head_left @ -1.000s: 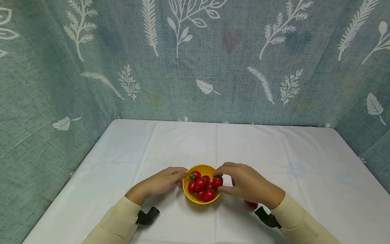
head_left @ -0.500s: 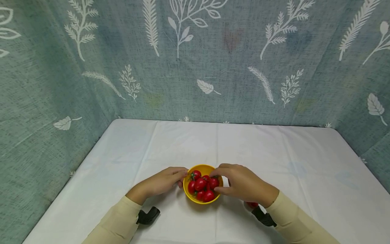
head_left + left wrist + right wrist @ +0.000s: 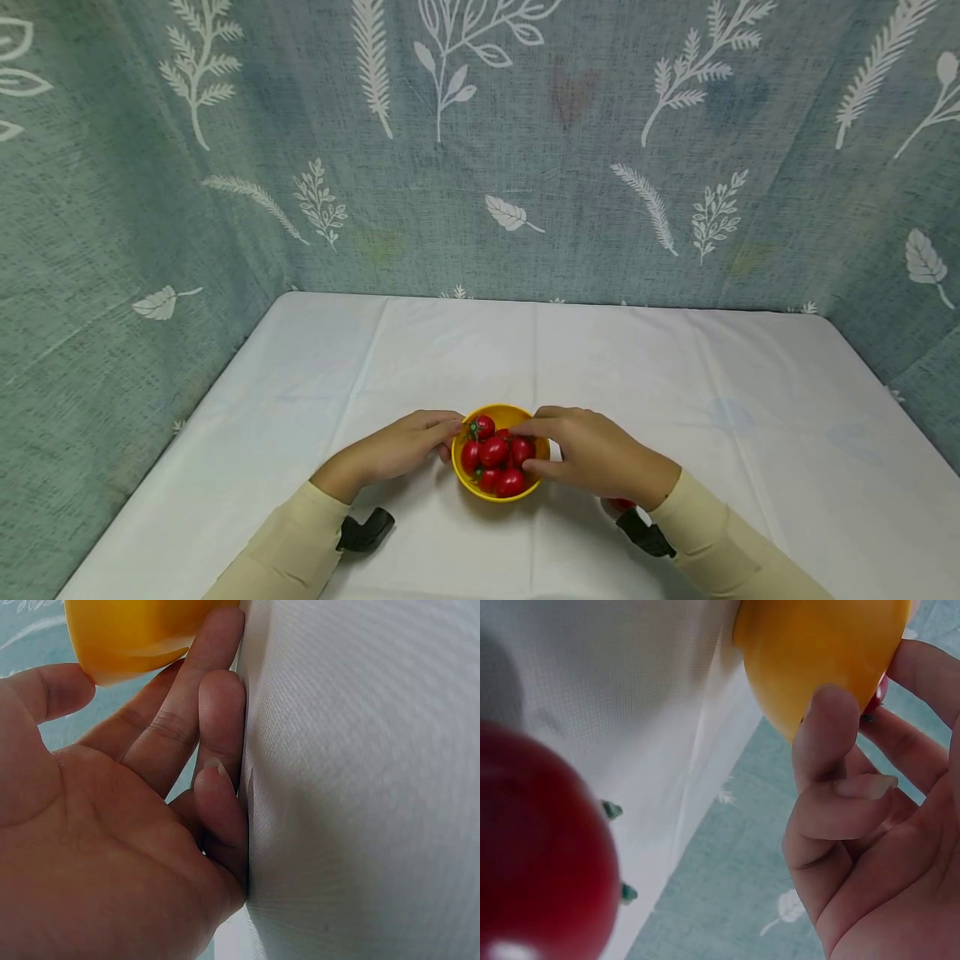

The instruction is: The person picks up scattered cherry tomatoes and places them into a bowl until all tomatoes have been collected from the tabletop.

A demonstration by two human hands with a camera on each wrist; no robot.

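A yellow bowl (image 3: 492, 498) filled with several small red tomatoes (image 3: 493, 452) stands on the table between both hands. My left hand (image 3: 408, 444) holds it from the left; in the left wrist view the thumb meets the bowl (image 3: 127, 637) and the other fingers lie along its outside and by the cloth. From the right, my right hand (image 3: 592, 446) reaches over the rim, thumb and forefinger on either side of a tomato (image 3: 522, 451) among the others. The right wrist view shows this hand (image 3: 885, 817) by the bowl (image 3: 817, 652), with a little red behind the rim.
Another tomato (image 3: 621, 503) lies on the white cloth (image 3: 420, 350) under my right wrist; it looms large as a red tomato (image 3: 540, 847) with green stem bits in the right wrist view. A leaf-patterned curtain (image 3: 450, 208) hangs behind the table.
My right hand has moved left and lowered a tomato from the bowl's right rim in among the others. The left hand stays at the bowl.
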